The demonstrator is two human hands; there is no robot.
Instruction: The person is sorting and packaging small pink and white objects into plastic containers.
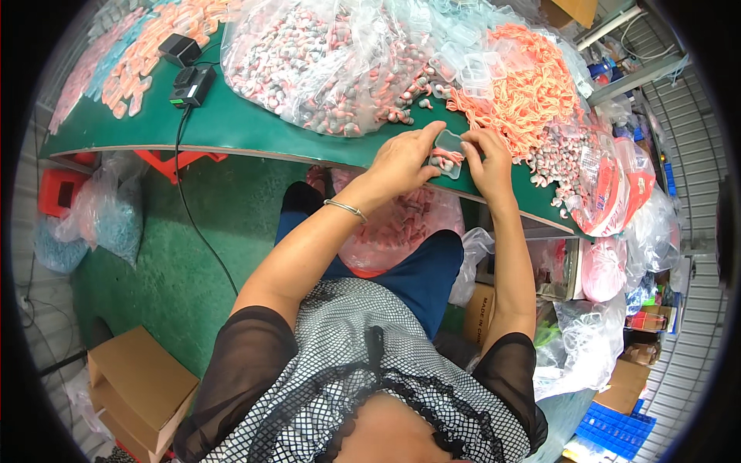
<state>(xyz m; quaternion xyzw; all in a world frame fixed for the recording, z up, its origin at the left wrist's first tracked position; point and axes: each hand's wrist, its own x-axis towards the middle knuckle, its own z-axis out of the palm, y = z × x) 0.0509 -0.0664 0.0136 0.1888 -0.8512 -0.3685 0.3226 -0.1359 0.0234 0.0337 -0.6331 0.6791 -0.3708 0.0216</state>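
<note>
Both hands at near edge of green table (231,127). Left hand (401,160) and right hand (488,160) pinch small clear plastic case (447,152) between them, pink-grey pieces inside. Silver bracelet (345,207) on left wrist. Big clear bag of grey-pink earplugs (332,62) just behind. Orange cord heap (525,85) by right hand. Black device (191,85) far left, cable trailing off table edge.
</note>
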